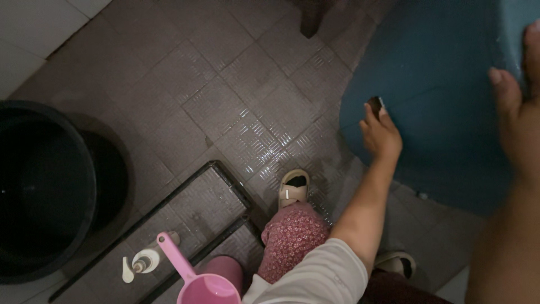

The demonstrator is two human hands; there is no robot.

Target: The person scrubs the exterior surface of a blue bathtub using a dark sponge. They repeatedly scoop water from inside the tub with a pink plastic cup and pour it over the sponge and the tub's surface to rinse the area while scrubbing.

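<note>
A large blue plastic tub point(444, 73) lies tilted on the wet grey tile floor at the upper right. My left hand point(381, 134) presses a small dark scrub pad point(375, 103) against the tub's outer wall. My right hand point(520, 112), close to the camera at the right edge, grips the tub's rim with the fingers curled over it.
A big black bucket point(39, 191) stands at the left. A pink dipper point(197, 284) and a white pump bottle point(143, 262) rest on a black-framed tiled step point(214, 197) at the bottom. My feet wear beige slippers point(293, 188). White wall tiles fill the upper left corner.
</note>
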